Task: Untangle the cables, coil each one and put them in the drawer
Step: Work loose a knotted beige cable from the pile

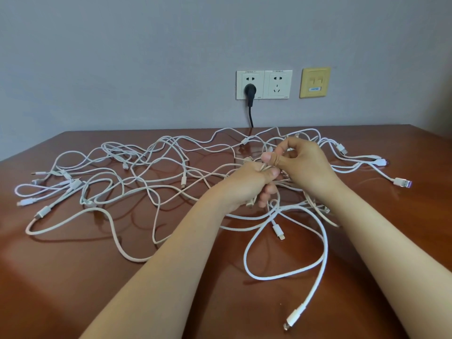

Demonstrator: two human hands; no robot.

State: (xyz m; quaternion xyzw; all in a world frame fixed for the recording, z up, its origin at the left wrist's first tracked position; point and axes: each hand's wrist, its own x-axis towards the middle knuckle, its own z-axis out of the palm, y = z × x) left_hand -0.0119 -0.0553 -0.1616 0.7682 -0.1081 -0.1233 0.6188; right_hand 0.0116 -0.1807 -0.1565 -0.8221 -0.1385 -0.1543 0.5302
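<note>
On the table (73,277) the white cables (183,179) lie spread from 9 o'clock to 3 o'clock, crossed over each other. Our left hand (247,184), near the middle, is curled tight around a bundle of beige strands. Our right hand (308,165) touches it at its 1 o'clock and pinches one strand between thumb and forefinger. This strand seems to run toward 2 o'clock, so we judge the pull goes there. There are two hands. Well over ten plug ends (402,183) show, but the cables themselves we cannot count. We see no drawer.
</note>
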